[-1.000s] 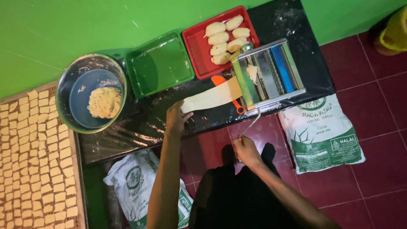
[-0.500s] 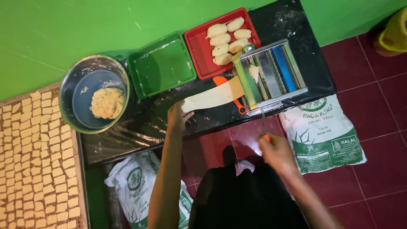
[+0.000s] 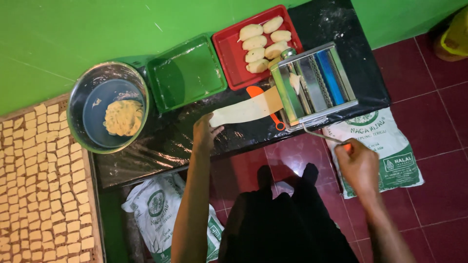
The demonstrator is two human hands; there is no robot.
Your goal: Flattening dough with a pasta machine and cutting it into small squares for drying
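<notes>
A metal pasta roller (image 3: 314,83) stands on a black-covered table (image 3: 161,146). A flat pale dough sheet (image 3: 246,111) comes out of its left side. My left hand (image 3: 204,132) holds the free end of that sheet, palm down on the table. My right hand (image 3: 358,163) is closed on the orange-tipped crank handle (image 3: 324,136), low and right of the machine. An orange scraper (image 3: 265,104) lies partly under the sheet.
A red tray (image 3: 231,53) holds several dough lumps. Beside it sit a green tray (image 3: 187,73) and a steel bowl (image 3: 109,104) with cut dough strands. A board of dough squares (image 3: 41,185) is at left. Flour sacks (image 3: 385,146) lie on the red tiled floor.
My right hand has swung the crank from near the table edge out to the right and down. The dough sheet has lengthened slightly towards my left hand.
</notes>
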